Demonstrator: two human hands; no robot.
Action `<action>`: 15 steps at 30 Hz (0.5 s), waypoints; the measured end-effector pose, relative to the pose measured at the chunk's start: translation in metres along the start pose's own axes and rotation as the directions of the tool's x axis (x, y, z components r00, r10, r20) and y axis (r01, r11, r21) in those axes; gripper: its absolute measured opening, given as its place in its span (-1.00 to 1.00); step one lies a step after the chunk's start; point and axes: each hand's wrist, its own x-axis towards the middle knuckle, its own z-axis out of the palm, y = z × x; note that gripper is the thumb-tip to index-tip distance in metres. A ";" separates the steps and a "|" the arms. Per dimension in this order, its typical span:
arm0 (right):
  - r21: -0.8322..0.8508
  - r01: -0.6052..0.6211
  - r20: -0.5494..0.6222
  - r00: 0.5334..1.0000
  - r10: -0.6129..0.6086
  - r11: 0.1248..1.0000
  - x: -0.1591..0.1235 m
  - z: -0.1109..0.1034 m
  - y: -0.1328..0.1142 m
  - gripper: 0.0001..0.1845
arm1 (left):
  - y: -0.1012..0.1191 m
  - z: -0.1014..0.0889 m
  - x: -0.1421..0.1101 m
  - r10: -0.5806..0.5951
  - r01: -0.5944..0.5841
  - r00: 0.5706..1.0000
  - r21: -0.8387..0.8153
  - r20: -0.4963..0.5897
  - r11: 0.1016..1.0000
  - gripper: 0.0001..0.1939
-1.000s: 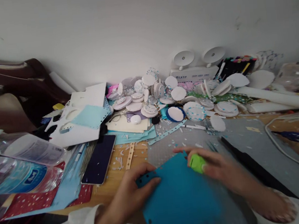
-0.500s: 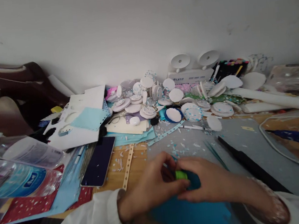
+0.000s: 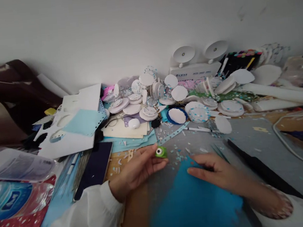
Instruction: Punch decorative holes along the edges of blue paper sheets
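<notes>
"What lay at the far left?"

"A clear bottle with a blue label [image 3: 11, 202], then a dark phone [image 3: 93, 167]."

"And the left hand [image 3: 140, 168]?"

"It was just right of the phone, thumb and fingers closed around a small green punch [image 3: 161, 152], whose pale round face with a dark flower shape showed."

"Where was the blue sheet [image 3: 195, 205]?"

"Right of that hand, over the near part of the grey mat [image 3: 267, 152], apart from the punch, its edges blurred. Small paper bits [image 3: 178, 154] lay just beyond it."

"Did the right hand [image 3: 217, 173] grip it?"

"Its thumb and fingers stood slightly parted at the sheet's far corner; I couldn't tell whether they pinched it."

"Farther right?"

"A long black tool [image 3: 258, 165] slanted across the mat."
</notes>
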 end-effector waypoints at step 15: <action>0.000 -0.028 0.078 0.997 0.028 1.000 -0.004 0.019 0.000 -0.51 | -0.022 -0.001 0.003 -0.034 -0.021 0.973 0.238 0.227 0.971 -0.35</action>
